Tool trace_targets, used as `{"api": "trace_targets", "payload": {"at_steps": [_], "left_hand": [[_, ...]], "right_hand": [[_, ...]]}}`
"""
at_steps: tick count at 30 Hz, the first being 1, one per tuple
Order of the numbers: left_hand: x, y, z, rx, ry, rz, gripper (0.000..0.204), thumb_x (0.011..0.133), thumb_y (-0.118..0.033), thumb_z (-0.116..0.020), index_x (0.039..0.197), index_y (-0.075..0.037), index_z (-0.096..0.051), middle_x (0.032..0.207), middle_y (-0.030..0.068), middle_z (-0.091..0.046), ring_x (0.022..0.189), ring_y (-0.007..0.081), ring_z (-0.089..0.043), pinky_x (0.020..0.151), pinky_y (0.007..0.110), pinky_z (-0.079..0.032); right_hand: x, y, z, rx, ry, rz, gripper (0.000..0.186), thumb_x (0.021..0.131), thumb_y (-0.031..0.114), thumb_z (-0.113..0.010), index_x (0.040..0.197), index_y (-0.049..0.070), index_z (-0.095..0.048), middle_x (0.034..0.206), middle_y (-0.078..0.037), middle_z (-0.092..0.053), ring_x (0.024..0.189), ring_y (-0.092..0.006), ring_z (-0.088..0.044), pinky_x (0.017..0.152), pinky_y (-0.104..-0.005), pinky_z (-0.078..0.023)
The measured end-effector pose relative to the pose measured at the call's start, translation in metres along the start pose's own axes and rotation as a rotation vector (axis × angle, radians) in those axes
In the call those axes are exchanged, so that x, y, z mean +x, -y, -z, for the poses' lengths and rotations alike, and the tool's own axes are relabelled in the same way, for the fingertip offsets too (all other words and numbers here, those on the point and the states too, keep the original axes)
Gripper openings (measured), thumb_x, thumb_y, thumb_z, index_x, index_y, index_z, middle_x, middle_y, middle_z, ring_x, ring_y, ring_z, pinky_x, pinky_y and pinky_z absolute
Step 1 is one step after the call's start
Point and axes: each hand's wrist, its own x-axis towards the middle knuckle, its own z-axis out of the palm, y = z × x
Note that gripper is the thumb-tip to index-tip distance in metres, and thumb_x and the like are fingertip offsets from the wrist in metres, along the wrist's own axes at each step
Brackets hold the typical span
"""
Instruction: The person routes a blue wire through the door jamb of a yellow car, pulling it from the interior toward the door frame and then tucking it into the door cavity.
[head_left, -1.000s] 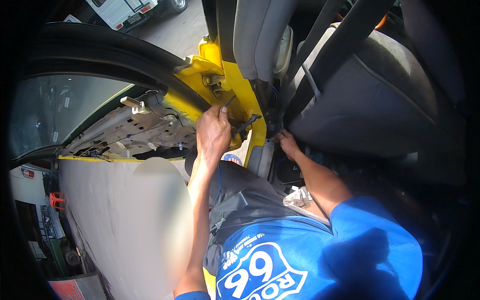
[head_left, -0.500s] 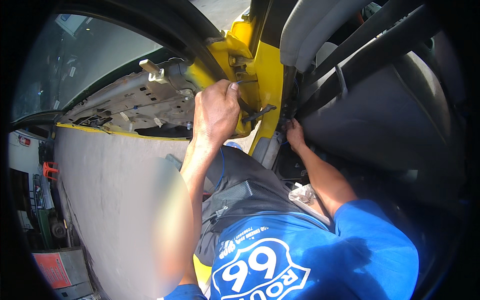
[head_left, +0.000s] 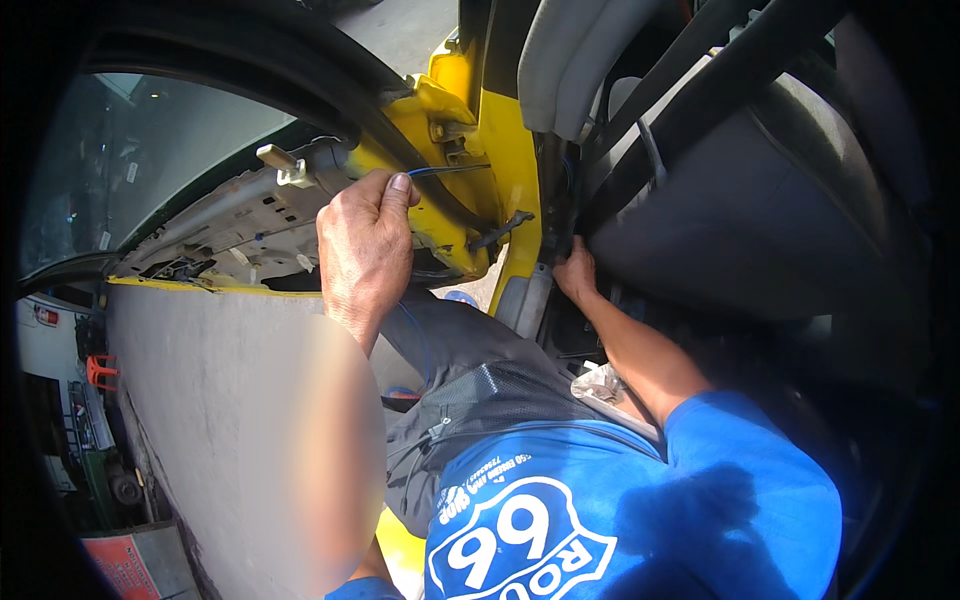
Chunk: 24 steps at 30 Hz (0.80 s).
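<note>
My left hand (head_left: pixel 365 245) is closed in a pinch on a thin blue wire (head_left: pixel 440 170), in front of the opened yellow car door (head_left: pixel 285 205). From my thumb the wire runs right toward the yellow door pillar (head_left: pixel 512 140). More blue wire hangs below the hand, over my dark trousers. My right hand (head_left: pixel 575 272) is low beside the inner side of the pillar, by the dark trim. Its fingers look curled, but their tips are partly hidden, and what they hold cannot be made out.
A black door check arm (head_left: pixel 500 231) juts between pillar and door. The door's inner metal is bare, with a pale handle-like piece (head_left: pixel 284 163) standing out. Grey seat (head_left: pixel 560 70) and dark belt straps are at right. A red chair (head_left: pixel 101 371) stands far left.
My left hand has moved left, away from the pillar, drawing out a longer stretch of blue wire. My right hand stays low by the pillar. The view has shifted slightly.
</note>
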Motion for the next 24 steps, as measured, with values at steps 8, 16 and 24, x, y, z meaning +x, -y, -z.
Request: {"api": "trace_targets", "payload": {"at_steps": [8,16,24], "left_hand": [[-0.01,-0.007,0.036,0.031,0.009,0.081,0.033,0.107,-0.027,-0.058,0.093,0.0,-0.072,0.069,0.0091,-0.064,0.065,0.017,-0.058,0.066,0.036,-0.049],[-0.026,0.021,0.057,0.104,0.029,0.074,0.032,0.107,-0.026,-0.059,0.095,0.001,-0.071,0.078,0.0141,-0.071,0.072,0.0207,-0.067,0.071,0.037,-0.052],[-0.057,0.044,0.043,0.026,0.349,0.105,0.029,0.106,-0.024,-0.06,0.097,0.002,-0.067,0.068,0.0128,-0.061,0.062,0.0216,-0.062,0.062,0.038,-0.05]], "right_hand": [[0.015,0.015,0.011,0.018,0.124,-0.123,0.042,0.089,0.008,-0.064,0.13,0.0,-0.062,0.118,-0.031,-0.069,0.116,-0.0504,-0.063,0.102,-0.0528,-0.051],[0.012,0.075,0.083,-0.371,0.564,0.017,0.039,0.093,0.018,-0.065,0.125,-0.005,-0.065,0.114,-0.037,-0.067,0.115,-0.0473,-0.066,0.102,-0.0489,-0.054],[0.038,0.174,0.171,-0.028,0.024,0.509,0.02,0.093,0.015,-0.07,0.104,-0.001,-0.073,0.092,-0.029,-0.071,0.09,-0.0443,-0.072,0.079,-0.048,-0.058]]}}
